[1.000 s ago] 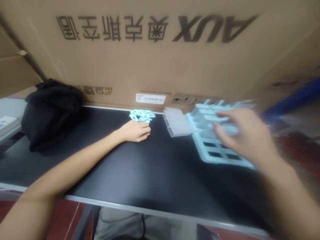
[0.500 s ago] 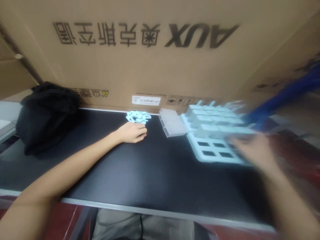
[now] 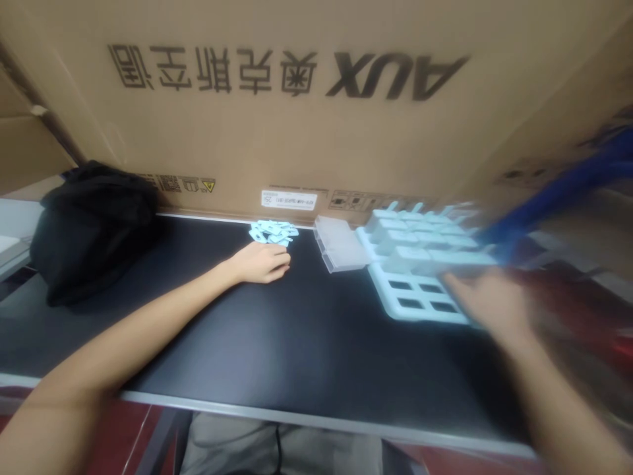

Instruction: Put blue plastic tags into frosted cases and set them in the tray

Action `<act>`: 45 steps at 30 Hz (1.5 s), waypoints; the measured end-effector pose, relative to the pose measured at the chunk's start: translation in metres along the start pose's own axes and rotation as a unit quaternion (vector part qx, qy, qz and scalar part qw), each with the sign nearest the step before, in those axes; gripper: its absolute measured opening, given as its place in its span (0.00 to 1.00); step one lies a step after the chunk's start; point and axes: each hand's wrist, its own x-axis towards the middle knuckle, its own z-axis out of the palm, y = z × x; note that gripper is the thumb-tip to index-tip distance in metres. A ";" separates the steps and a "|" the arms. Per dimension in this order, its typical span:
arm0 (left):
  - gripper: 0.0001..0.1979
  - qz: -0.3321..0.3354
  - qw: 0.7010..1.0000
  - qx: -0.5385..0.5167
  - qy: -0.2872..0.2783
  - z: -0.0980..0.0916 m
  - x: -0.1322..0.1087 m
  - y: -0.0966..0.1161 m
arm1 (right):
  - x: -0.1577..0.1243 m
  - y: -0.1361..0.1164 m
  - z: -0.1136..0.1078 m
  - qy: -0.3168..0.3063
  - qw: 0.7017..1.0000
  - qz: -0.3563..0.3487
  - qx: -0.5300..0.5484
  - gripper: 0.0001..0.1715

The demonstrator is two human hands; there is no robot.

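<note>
My left hand (image 3: 264, 262) rests on the black tabletop with its fingers curled closed. It lies just in front of a small pile of flat light-blue plastic pieces (image 3: 273, 231); whether it holds one is hidden. Smeared by motion, my right hand (image 3: 494, 300) is at the right part of a light-blue rack (image 3: 380, 284) with square openings. Several light-blue blocks (image 3: 410, 258) stand in rows on this rack, some with tabs sticking up at the back. The right fingers are too blurred to show a grip. A clear plastic case (image 3: 341, 244) lies against the rack's left side.
A large cardboard box (image 3: 306, 138) with upside-down print stands along the back of the table (image 3: 297, 356). On the left sits a black cloth bag (image 3: 93, 231). A blurred blue bar (image 3: 558, 191) slants across the right, behind the rack.
My right hand has shifted slightly left along the front of the rack. My left hand and the pile of pieces have stayed in place.
</note>
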 end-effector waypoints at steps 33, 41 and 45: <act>0.26 -0.171 0.874 -0.442 0.102 -0.059 0.032 0.003 | -0.033 -0.169 -0.045 -0.073 0.995 -0.057 -0.023 0.27; 0.17 -0.176 0.832 -0.525 0.026 -0.072 0.036 0.007 | -0.031 -0.218 -0.020 -0.107 0.977 -0.186 0.002 0.24; 0.15 -0.259 0.793 -0.545 0.085 -0.057 0.024 -0.031 | -0.039 -0.213 -0.010 -0.115 0.973 -0.198 0.002 0.22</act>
